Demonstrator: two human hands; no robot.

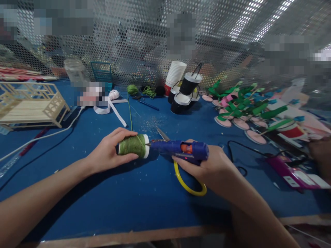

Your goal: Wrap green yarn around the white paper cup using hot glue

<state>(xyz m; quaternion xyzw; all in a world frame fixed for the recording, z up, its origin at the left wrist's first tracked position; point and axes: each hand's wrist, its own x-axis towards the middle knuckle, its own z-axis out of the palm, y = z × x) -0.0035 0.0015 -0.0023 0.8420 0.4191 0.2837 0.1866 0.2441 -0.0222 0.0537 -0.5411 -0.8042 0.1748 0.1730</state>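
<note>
My left hand [113, 148] is wrapped round a paper cup [133, 146] lying on its side, its wall covered in green yarn and its white rim facing right. A green strand [130, 113] runs from it back to a ball of yarn [132, 90]. In my right hand [207, 165] is a blue glue gun [178, 148] with a small red light showing. The gun's nozzle points left and is at the cup's rim; whether it touches I cannot tell. Beneath the gun lie scissors [190, 188] with yellow handles, partly hidden by the gun and my hand.
Black-wrapped cups [181, 103] stand by a stack of white cups [176, 74] at the back. Green paper crafts on pink discs [256, 136] crowd the right, near a purple power strip [292, 172]. At left are a wooden model bed [28, 106], a white cable [57, 132] and white ribbon [117, 113].
</note>
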